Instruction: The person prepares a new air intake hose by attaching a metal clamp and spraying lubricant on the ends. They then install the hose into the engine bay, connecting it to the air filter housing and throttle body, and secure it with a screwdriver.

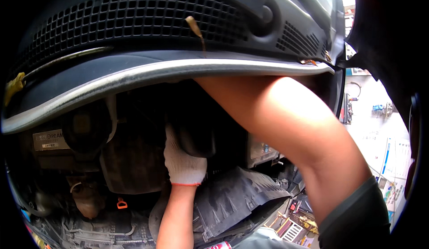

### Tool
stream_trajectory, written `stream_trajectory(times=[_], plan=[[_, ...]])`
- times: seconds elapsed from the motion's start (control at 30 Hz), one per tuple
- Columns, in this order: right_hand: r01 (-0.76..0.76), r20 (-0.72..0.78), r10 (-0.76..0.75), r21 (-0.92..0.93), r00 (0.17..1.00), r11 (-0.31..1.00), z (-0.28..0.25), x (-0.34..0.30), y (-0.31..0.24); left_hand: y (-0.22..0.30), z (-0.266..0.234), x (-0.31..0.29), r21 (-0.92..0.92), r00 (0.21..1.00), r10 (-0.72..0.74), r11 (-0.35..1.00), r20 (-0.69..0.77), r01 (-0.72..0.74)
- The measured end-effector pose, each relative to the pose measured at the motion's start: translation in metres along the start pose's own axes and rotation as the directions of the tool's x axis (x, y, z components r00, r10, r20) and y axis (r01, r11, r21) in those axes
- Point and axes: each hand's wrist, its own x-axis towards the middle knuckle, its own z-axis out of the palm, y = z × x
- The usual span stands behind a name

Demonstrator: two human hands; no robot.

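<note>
My left hand (185, 165), in a white knit glove with a red-orange cuff edge, reaches up into the dark rear of a car's engine bay. A rounded black part (196, 141) overlaps its far side, and its fingers are hidden in shadow. From the right, my bare right arm (290, 119) bends in under the pale rubber strip (178, 67) along the cowl's edge. Past the forearm everything is covered, so the right hand is out of sight. Directly right of the left wrist lies a ribbed black plastic cover (239, 200), tilted.
The black cowl grille (134, 14) overhangs the bay, with a dry leaf (194, 27) on it. At left sits the engine cover (51, 153). An orange dipstick loop (122, 203) stands lower down. Tools and papers (393, 159) lie beyond the car at right.
</note>
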Motion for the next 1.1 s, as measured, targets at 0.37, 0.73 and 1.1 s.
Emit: stream_trajectory(times=[0.37,0.73,1.1], plan=[[0.061,-0.076,-0.069,-0.110,0.995,0.992,-0.006,0.007,-0.013,-0.014,-0.007,-0.014,0.066,0.990,0.139,0.988,-0.038,-0.136],[0.072,-0.097,-0.075,-0.029,0.992,0.997,0.002,0.011,-0.008,-0.055,0.000,-0.011,-0.429,0.982,-0.141,0.885,0.125,0.181],[0.115,-0.094,-0.118,-0.038,0.989,0.993,-0.002,0.004,-0.021,-0.039,0.005,-0.018,-0.156,0.990,0.114,0.980,-0.085,-0.126]])
